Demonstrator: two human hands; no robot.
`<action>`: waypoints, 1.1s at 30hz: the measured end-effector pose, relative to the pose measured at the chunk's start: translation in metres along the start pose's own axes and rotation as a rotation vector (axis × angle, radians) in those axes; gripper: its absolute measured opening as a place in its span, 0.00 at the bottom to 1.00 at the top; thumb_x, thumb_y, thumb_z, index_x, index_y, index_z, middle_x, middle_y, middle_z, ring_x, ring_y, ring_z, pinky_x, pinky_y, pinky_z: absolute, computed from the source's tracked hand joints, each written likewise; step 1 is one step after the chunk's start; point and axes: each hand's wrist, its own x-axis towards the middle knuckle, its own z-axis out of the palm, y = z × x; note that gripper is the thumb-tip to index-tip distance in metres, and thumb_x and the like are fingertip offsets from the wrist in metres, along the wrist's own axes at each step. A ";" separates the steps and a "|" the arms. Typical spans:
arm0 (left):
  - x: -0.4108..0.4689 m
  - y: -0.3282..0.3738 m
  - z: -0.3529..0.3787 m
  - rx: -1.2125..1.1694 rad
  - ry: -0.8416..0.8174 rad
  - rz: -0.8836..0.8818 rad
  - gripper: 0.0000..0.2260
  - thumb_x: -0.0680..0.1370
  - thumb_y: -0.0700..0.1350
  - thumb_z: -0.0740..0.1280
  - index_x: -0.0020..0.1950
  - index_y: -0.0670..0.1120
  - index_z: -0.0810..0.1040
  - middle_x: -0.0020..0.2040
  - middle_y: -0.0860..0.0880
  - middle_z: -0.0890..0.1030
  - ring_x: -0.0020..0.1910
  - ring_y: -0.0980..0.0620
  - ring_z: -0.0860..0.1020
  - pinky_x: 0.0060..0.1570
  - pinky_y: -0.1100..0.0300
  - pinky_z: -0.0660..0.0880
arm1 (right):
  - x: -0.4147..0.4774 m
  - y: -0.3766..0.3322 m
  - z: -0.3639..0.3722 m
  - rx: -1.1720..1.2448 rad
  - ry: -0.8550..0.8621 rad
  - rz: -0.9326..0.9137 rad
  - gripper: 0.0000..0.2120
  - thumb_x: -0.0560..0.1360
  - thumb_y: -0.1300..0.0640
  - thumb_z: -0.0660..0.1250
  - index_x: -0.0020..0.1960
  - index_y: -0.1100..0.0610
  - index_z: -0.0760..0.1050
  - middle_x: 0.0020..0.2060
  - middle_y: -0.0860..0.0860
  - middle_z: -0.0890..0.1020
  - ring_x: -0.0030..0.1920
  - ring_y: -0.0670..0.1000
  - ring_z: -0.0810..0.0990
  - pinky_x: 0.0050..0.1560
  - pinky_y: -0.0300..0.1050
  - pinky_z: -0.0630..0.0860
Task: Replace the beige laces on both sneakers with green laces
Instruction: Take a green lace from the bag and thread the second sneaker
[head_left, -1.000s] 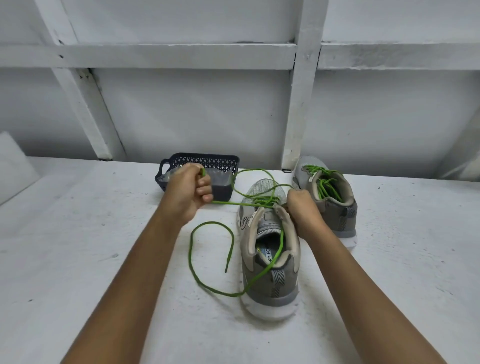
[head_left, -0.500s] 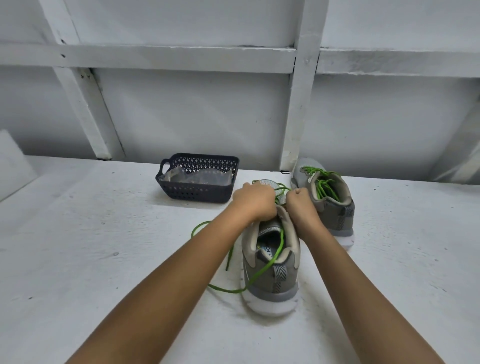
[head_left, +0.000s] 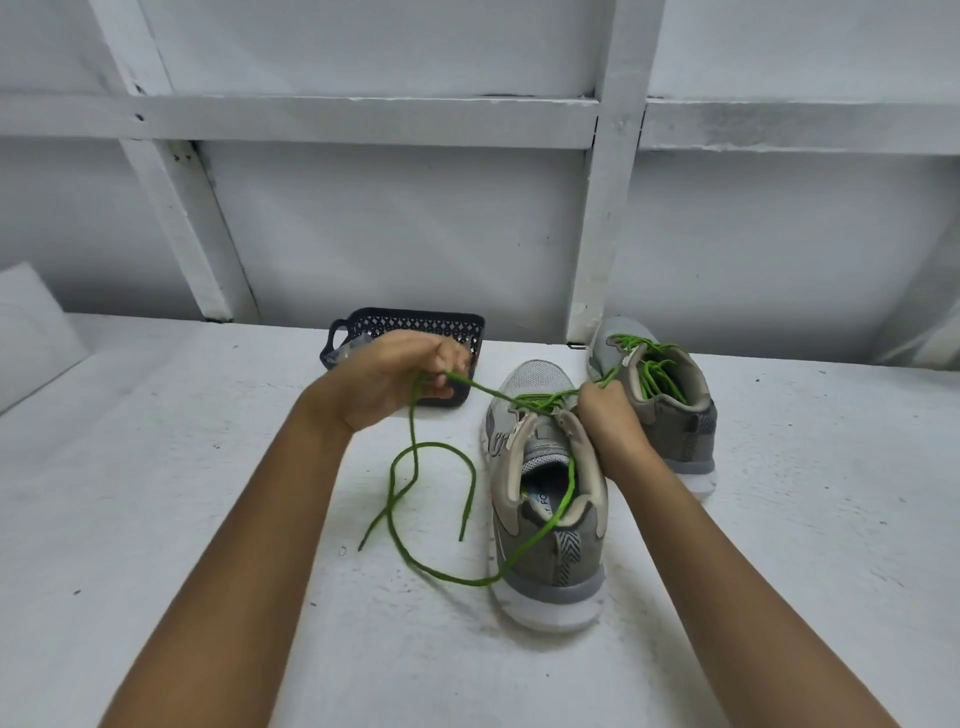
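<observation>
Far sneaker, right of centre: threaded in green, ends lying loose in its opening; judged done bar tying.

Near sneaker, centre: green lace crosses the front eyelets only, with long slack looped on the worktop to its left.

Left hand pinches one strand, drawn taut. Right hand is curled round the shoe's eyelet edge.

Remaining, by my reading: upper eyelets, then tidying. No beige lace visible.

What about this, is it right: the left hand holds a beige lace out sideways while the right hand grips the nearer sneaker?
Not quite: the head view shows the lace is green, not beige. The left hand does hold it out sideways while the right hand grips the nearer sneaker.
</observation>
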 end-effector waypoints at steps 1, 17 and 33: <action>-0.003 0.002 -0.003 0.085 -0.019 -0.046 0.06 0.66 0.44 0.68 0.28 0.48 0.77 0.35 0.51 0.76 0.39 0.55 0.74 0.40 0.64 0.73 | 0.002 0.002 0.000 0.108 0.001 0.060 0.11 0.81 0.64 0.53 0.59 0.66 0.70 0.56 0.61 0.76 0.54 0.58 0.75 0.45 0.46 0.70; 0.062 -0.035 0.092 1.558 0.276 -0.166 0.14 0.78 0.47 0.61 0.61 0.46 0.75 0.61 0.43 0.71 0.63 0.41 0.68 0.55 0.51 0.68 | -0.048 0.029 0.000 0.463 -0.120 -0.328 0.11 0.79 0.55 0.63 0.53 0.63 0.75 0.44 0.55 0.82 0.43 0.41 0.80 0.42 0.32 0.74; 0.000 -0.003 0.020 -0.094 -0.098 0.088 0.08 0.72 0.37 0.57 0.34 0.42 0.70 0.25 0.46 0.75 0.26 0.51 0.75 0.43 0.56 0.80 | -0.050 0.031 0.004 0.641 -0.030 -0.272 0.12 0.79 0.62 0.60 0.45 0.48 0.76 0.35 0.31 0.81 0.38 0.29 0.77 0.35 0.22 0.69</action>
